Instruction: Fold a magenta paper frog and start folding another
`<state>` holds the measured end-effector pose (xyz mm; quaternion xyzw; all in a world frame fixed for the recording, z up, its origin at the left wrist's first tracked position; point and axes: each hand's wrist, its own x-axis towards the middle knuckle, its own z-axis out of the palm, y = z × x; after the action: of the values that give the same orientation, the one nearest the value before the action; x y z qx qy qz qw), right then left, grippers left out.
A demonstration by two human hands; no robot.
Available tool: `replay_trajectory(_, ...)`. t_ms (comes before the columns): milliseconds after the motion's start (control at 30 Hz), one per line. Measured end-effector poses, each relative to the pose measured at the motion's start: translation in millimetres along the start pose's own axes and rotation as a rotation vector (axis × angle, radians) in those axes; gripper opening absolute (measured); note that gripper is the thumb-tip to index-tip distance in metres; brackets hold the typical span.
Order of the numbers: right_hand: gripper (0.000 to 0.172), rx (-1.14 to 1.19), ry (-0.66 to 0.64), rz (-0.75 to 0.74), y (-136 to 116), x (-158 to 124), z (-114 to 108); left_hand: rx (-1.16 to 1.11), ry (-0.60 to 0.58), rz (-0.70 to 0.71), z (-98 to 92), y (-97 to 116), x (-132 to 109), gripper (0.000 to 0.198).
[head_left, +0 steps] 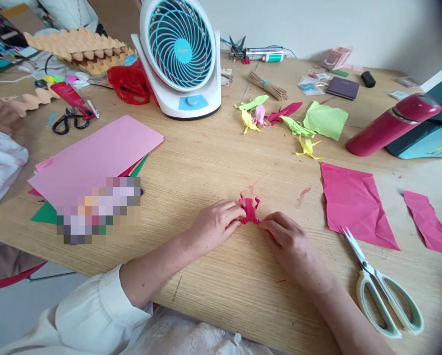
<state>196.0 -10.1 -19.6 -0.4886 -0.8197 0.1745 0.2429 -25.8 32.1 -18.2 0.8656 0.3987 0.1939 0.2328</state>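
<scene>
And here the left hand (218, 221) pinches one lower corner of a small crimson folded-paper figure (249, 209) on the pale wooden table (191, 158), the right hand (292, 244) pinching the other, probably to steady it; cream-handled steel scissors (370, 273) lie off right, seemingly for easy reach.
</scene>
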Motion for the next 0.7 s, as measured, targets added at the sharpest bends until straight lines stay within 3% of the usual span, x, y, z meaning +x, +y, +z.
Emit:
replay_trajectory(133, 0.016, 0.028, 0.036, 0.024, 2.3, -0.5, 4.0, 0.029, 0.073, 0.048, 2.7, -1.8, -2.7, 0.005)
replay_trajectory(300, 0.018, 0.022, 0.073, 0.019, 2.9, -5.8, 6.3, 0.182, 0.1, 0.136, 6.9, -0.2, -9.0, 0.018)
replay_trajectory(467, 0.02, -0.061, 0.079, -0.03, -0.6, -10.3, 10.0, 0.343, 0.143, 0.206, 10.6, 5.1, -14.8, 0.018)
replay_trajectory(700, 0.016, -0.214, 0.006, -0.015, -12.4, -10.8, 10.0, 0.427, -0.029, 0.145, 11.1, 7.7, -28.2, 0.032)
